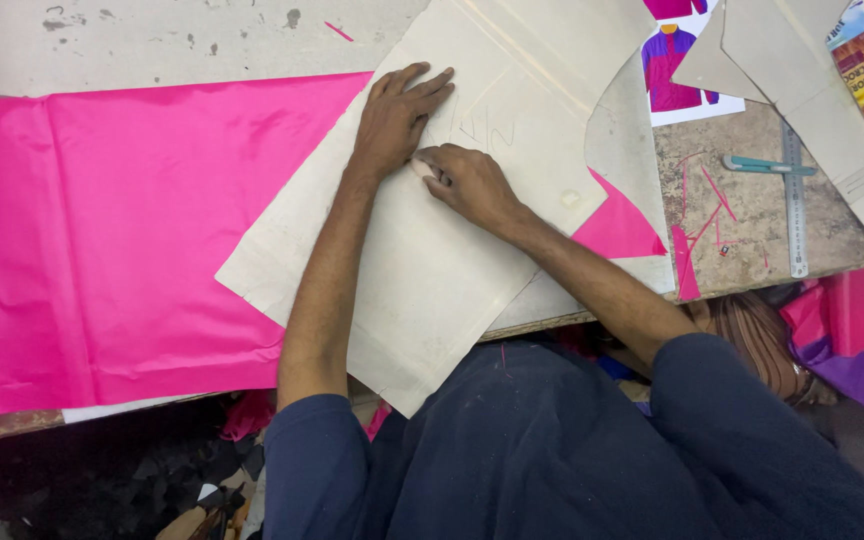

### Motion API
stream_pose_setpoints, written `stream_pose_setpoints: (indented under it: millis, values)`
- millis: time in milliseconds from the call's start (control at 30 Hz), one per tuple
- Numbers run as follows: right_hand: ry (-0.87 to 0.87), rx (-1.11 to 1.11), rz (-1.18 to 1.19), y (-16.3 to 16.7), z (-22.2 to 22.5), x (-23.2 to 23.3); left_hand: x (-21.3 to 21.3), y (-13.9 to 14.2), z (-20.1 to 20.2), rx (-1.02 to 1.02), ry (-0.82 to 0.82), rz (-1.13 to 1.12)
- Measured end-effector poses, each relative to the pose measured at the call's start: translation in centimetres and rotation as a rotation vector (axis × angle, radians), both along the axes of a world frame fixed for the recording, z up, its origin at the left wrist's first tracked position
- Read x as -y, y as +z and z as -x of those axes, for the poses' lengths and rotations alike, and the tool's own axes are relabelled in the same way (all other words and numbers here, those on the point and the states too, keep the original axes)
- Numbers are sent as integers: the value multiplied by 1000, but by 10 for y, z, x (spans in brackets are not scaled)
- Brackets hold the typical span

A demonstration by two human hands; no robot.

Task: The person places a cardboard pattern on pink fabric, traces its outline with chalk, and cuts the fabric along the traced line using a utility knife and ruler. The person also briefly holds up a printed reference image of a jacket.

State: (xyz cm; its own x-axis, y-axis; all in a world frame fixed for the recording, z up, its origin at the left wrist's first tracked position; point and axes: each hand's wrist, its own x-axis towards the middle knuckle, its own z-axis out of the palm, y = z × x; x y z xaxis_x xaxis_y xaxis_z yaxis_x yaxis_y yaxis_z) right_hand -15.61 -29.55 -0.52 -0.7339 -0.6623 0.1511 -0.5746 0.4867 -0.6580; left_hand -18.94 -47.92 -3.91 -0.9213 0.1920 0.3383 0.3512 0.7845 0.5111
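Pressing our spread left hand (392, 120) on the paper pattern (422, 250), our right hand (472, 185) pinches chalk (422, 168) mid-worktop.

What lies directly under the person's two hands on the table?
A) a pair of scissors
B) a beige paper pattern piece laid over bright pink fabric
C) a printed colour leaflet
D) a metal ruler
B: the left hand lies flat and the right hand presses on the beige pattern piece, which lies over the pink fabric; the ruler lies far off to the side.
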Motion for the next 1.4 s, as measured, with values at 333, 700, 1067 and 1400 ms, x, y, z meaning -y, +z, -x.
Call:
stream_pose_setpoints:
  millis: [333, 700, 1067, 1400]
  values:
    - [141, -50, -236, -10, -47, -78, 4, 5, -1, 17, 0, 21]
    - [-249, 184, -209, 38, -146, -219, 0, 24, -12, 65, 7, 25]
    - [-482, 80, 28, -1, -165, -223, -41, 31, -62, -20, 161, -87]
    - [-550, 111, 112, -11, -157, -256, -153, 37, -233, 102, 378, -540]
